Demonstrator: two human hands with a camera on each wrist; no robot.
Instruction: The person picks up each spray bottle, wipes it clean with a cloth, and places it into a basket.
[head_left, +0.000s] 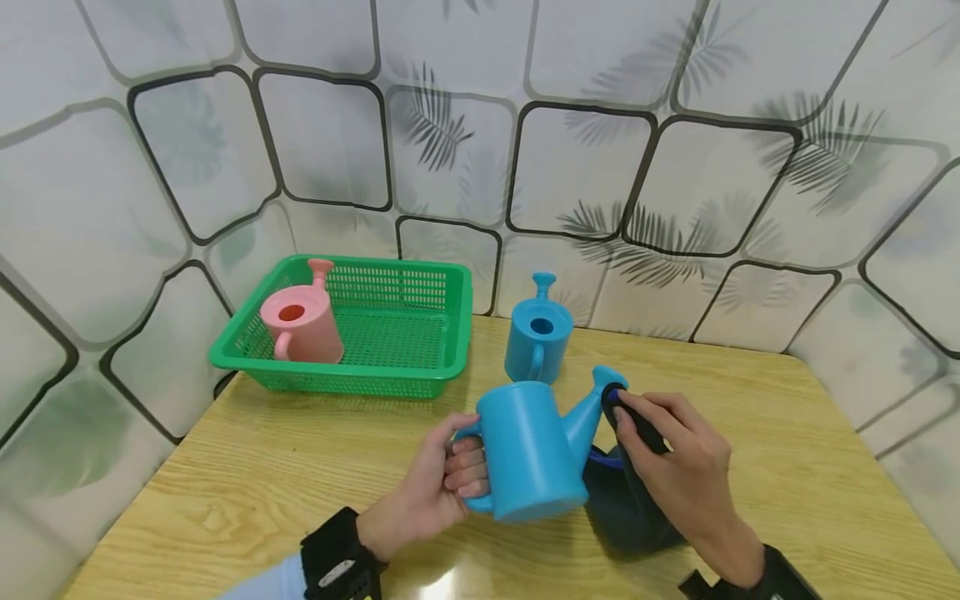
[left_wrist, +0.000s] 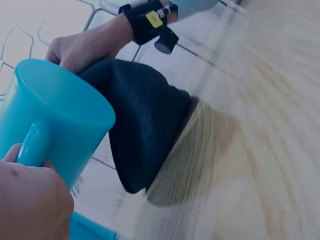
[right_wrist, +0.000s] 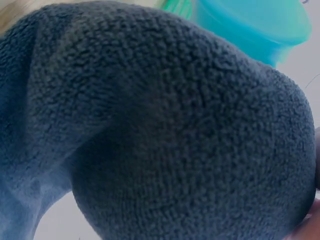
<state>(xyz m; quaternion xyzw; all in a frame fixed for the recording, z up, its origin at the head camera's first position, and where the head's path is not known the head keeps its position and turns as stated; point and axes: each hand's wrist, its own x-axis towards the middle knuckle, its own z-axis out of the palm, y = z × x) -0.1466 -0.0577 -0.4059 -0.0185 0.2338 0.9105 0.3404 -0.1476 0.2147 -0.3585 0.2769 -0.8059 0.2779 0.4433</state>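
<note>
My left hand (head_left: 438, 483) grips the handle of a blue watering can (head_left: 528, 450), which is held tilted above the table with its spout toward the right. In my right hand (head_left: 682, 467) a dark cloth (head_left: 626, 508) is pinched, and part of it wraps the spout just below the sprinkler head. The rest of the cloth hangs down behind the can. The left wrist view shows the can's base (left_wrist: 65, 95) and the draped cloth (left_wrist: 145, 120). Cloth (right_wrist: 175, 125) fills most of the right wrist view and hides most of the right hand's fingers.
A second blue watering can (head_left: 538, 342) stands upright on the wooden table (head_left: 300, 483), behind the held one. At the back left sits a green plastic basket (head_left: 360, 383) with a pink watering can (head_left: 307, 329) inside. A patterned wall covering (head_left: 450, 167) surrounds the table's back and sides.
</note>
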